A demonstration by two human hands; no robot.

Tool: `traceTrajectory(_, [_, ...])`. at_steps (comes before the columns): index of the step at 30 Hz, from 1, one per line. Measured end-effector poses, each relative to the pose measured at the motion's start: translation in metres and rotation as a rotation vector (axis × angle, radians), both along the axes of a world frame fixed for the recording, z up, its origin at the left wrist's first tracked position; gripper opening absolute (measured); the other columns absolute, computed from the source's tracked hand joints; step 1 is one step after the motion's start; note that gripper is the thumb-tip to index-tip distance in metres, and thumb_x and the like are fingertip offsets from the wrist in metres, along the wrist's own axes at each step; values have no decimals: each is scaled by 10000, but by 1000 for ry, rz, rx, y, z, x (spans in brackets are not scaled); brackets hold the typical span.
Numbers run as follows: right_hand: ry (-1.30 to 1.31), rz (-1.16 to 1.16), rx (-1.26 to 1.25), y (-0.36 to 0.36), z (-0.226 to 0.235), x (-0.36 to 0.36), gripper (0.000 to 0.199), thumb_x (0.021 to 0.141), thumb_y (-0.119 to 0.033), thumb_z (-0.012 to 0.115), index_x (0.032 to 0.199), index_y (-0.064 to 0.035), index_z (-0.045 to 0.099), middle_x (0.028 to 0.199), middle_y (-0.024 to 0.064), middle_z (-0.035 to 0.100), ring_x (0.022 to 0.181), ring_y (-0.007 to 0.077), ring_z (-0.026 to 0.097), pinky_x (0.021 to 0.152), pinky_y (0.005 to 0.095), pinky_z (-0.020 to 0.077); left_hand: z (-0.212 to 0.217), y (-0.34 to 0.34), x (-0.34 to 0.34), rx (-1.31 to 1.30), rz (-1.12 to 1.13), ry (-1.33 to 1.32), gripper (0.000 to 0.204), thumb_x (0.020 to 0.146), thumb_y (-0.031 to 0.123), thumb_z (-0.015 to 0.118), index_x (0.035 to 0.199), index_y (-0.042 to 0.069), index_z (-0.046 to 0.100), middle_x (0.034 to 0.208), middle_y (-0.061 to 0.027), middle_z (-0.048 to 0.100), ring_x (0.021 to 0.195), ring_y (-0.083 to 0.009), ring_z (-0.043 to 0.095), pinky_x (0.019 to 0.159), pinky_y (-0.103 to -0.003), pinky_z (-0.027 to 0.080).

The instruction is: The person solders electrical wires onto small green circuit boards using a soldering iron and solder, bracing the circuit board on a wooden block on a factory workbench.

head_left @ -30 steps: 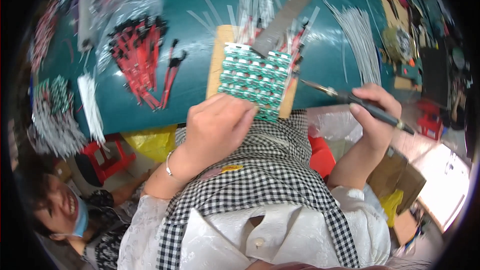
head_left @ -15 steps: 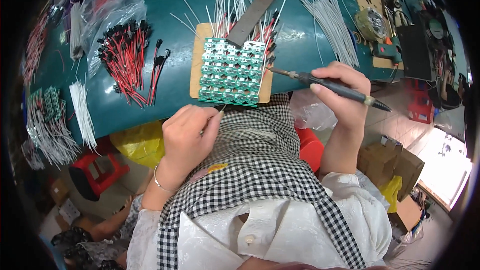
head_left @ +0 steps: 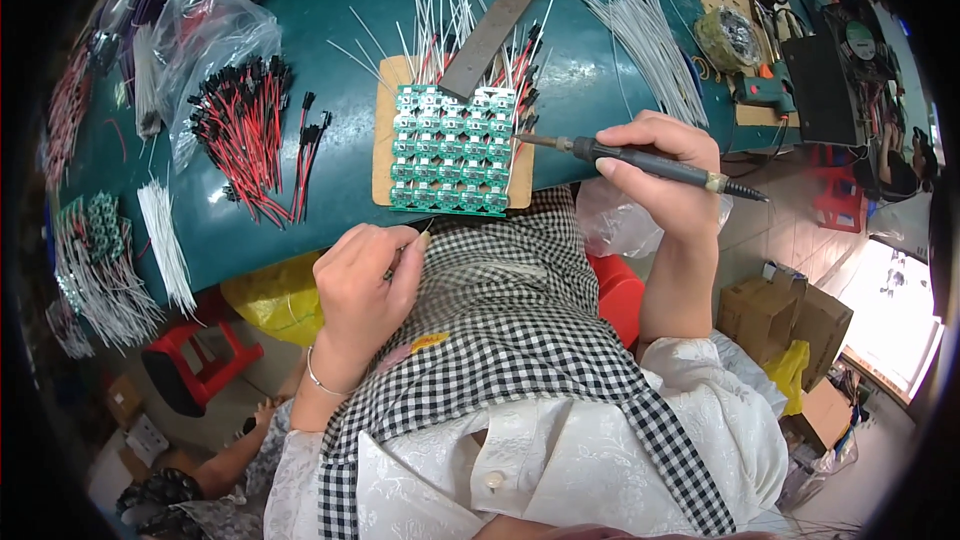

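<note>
My right hand grips a dark soldering iron like a pen, its tip pointing left at the right edge of a green panel of small circuit boards. The panel lies on a wooden board with white and red wires fanning out behind it, and a grey metal bar lies across its far end. My left hand is off the table near my checked apron, fingers pinched on a thin strand, probably solder wire.
A bundle of red and black connector leads lies left of the board, with plastic bags behind it. White wire bundles sit at the right, another at the left edge. A red stool and another person's arm are below the table.
My left hand has drawn back from the panel to the table's near edge. My right hand with the iron has shifted a little toward the panel's right side. The view tilted, moving everything down.
</note>
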State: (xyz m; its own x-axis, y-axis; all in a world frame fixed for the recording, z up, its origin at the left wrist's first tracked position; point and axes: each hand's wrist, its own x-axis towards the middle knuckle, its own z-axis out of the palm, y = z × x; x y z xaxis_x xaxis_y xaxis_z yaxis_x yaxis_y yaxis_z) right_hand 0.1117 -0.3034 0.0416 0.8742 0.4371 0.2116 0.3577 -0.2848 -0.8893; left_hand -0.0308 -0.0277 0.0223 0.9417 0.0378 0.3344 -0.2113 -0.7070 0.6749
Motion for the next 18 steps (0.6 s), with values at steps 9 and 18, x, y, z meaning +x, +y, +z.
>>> traceTrajectory(9, [-12, 17, 6, 1, 0, 2, 221, 698, -2, 796, 916, -10, 761, 686, 26, 627, 604, 91, 535, 544, 242, 395, 2, 1, -1, 32, -26, 20, 146, 762, -29, 765, 797, 34, 638, 660, -77, 594, 548, -235, 562, 509, -345, 433])
traceTrajectory(18, [-38, -75, 19, -18, 9, -3, 216, 711, -2, 799, 923, 1, 760, 720, 24, 648, 645, 85, 571, 573, 237, 430, 7, -1, 3, 62, -54, -1, 138, 767, -42, 756, 797, 28, 641, 649, -82, 584, 539, -238, 552, 508, -343, 426])
